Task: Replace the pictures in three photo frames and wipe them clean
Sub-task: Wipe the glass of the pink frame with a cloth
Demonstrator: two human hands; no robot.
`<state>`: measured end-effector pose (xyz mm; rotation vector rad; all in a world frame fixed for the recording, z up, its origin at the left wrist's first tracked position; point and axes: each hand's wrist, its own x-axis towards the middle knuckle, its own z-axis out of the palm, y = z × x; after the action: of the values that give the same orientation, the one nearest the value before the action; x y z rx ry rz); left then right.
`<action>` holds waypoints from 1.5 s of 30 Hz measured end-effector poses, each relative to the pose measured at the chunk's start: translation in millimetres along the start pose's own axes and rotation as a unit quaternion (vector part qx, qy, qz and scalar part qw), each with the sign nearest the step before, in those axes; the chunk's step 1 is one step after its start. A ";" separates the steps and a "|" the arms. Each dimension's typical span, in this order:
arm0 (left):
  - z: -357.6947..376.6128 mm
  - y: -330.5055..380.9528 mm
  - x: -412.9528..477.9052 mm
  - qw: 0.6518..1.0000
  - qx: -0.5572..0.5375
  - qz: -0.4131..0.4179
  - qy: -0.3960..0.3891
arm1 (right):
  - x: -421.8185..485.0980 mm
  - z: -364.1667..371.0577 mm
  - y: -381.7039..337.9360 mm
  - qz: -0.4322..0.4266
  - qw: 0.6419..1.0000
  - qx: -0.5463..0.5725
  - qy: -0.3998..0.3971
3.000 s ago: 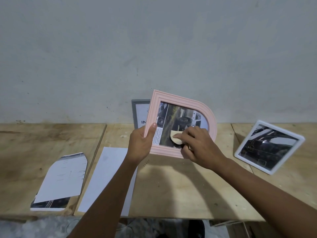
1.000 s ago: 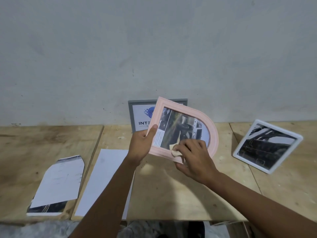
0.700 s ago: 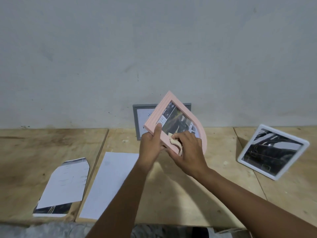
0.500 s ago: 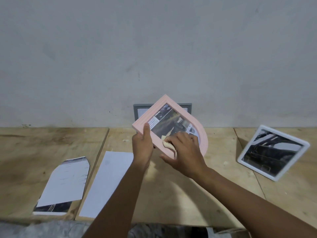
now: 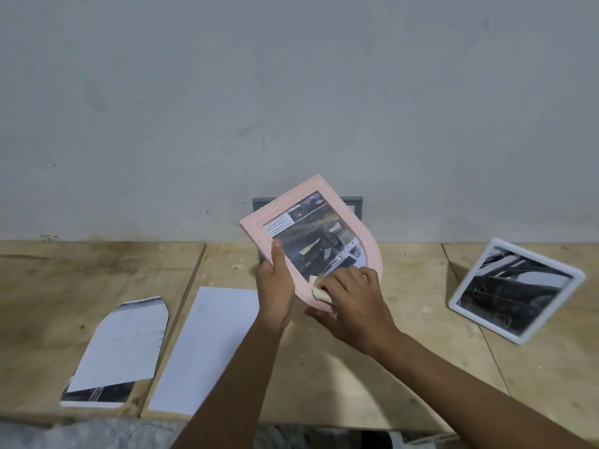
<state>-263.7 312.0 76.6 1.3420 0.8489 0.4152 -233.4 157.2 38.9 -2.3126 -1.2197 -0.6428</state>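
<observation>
My left hand [image 5: 275, 291] grips the left edge of a pink arched photo frame [image 5: 285, 202], held tilted above the wooden table [image 5: 405, 367], its rounded end pointing down and right. A car picture shows behind its glass. My right hand [image 5: 351, 303] pinches a small cream cloth [image 5: 319, 290] and presses it on the frame's lower rim. A grey frame [image 5: 355, 202] leans on the wall behind, mostly hidden. A white frame [image 5: 515, 290] with a dark car picture stands propped at the right.
A blank white sheet [image 5: 207, 348] lies on the table left of my arms. Further left lies an arch-cut paper [image 5: 120, 348], white side up, over a dark printed picture. A seam runs between table boards. The grey wall [image 5: 291, 92] closes the back.
The pink frame has been turned so its arched end swung from the right down toward me. My right hand slid the cloth from the glass to the lower rim.
</observation>
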 end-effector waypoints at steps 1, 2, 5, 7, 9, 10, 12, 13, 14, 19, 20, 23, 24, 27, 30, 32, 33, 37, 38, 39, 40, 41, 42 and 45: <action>-1.1 -0.2 0.5 1.000 0.005 -0.011 -0.002 | -1.6 -1.2 -0.2 -0.009 1.000 -0.009 -0.003; -4.4 -0.1 1.7 1.000 0.006 -0.020 -0.006 | -3.5 -2.6 0.3 -0.021 1.000 -0.016 -0.004; -14.4 2.6 7.1 1.000 0.007 -0.015 -0.018 | -14.1 -7.8 7.4 -0.072 0.997 -0.033 -0.014; -19.1 1.6 10.7 0.999 0.018 -0.009 -0.045 | -22.2 -10.9 15.1 -0.116 0.992 -0.034 -0.027; -22.5 -0.2 14.2 0.997 0.022 -0.011 -0.069 | -26.4 -13.0 20.1 -0.140 0.989 -0.028 -0.032; -23.7 -0.5 15.3 0.997 0.014 -0.016 -0.078 | -26.7 -13.4 20.3 -0.142 0.989 -0.027 -0.030; -23.3 0.6 16.1 0.996 0.002 -0.031 -0.085 | -25.0 -12.6 17.2 -0.135 0.990 -0.026 -0.027; -21.7 3.3 13.8 0.995 0.005 -0.035 -0.090 | -24.5 -11.4 15.4 -0.129 0.991 -0.028 -0.025; -19.9 4.9 12.5 0.995 0.010 -0.039 -0.090 | -23.9 -10.5 13.3 -0.122 0.992 -0.028 -0.020; -15.5 11.8 2.7 0.995 0.017 -0.025 -0.099 | -19.2 -5.6 1.2 -0.069 0.997 -0.014 0.006; -16.2 10.6 0.3 0.994 0.014 -0.025 -0.101 | -18.3 -4.4 -0.6 -0.065 0.998 -0.016 0.008; -19.7 9.1 -1.8 0.994 -0.003 -0.025 -0.111 | -16.9 -1.6 -3.9 -0.057 0.998 -0.018 0.018; -20.8 9.4 -2.5 0.993 -0.001 -0.024 -0.113 | -17.2 -0.9 -5.3 -0.054 0.998 -0.017 0.020; -19.3 14.2 -1.9 0.995 0.041 -0.012 -0.090 | -16.6 0.7 -7.2 -0.046 0.999 -0.014 0.023; -17.3 18.0 0.7 0.994 0.059 -0.017 -0.095 | -16.0 1.6 -9.3 -0.043 0.999 -0.004 0.025; -17.2 18.5 2.3 0.993 0.076 -0.025 -0.091 | -16.8 0.8 -9.4 -0.047 0.999 -0.003 0.024; -17.0 18.5 3.5 0.993 0.082 -0.029 -0.085 | -17.5 0.4 -8.9 -0.050 0.998 -0.004 0.023; -17.7 17.5 4.2 0.990 0.095 -0.036 -0.093 | -21.2 -2.2 -7.8 -0.055 0.998 -0.008 0.013; -18.7 17.3 4.8 0.989 0.099 -0.037 -0.099 | -22.0 -3.0 -6.8 -0.059 0.998 -0.008 0.009; -18.6 14.4 6.6 0.988 0.106 -0.039 -0.104 | -25.7 -4.7 -4.4 -0.064 0.998 -0.007 0.003; -20.5 13.7 8.8 0.987 0.112 -0.039 -0.107 | -26.8 -5.8 -1.2 -0.075 0.997 -0.003 -0.005; -21.0 12.9 9.1 0.986 0.117 -0.041 -0.112 | -30.1 -7.8 3.1 -0.087 0.996 -0.001 -0.015; -21.7 12.7 11.0 0.985 0.118 -0.046 -0.116 | -31.7 -9.2 7.4 -0.099 0.995 0.000 -0.024; -20.4 13.9 13.3 0.986 0.099 -0.069 -0.113 | -31.5 -11.2 14.7 -0.106 0.994 0.000 -0.034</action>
<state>-267.3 338.2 86.1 1.4710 0.8022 0.0679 -239.0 123.2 26.8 -2.2391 -1.5121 -0.6384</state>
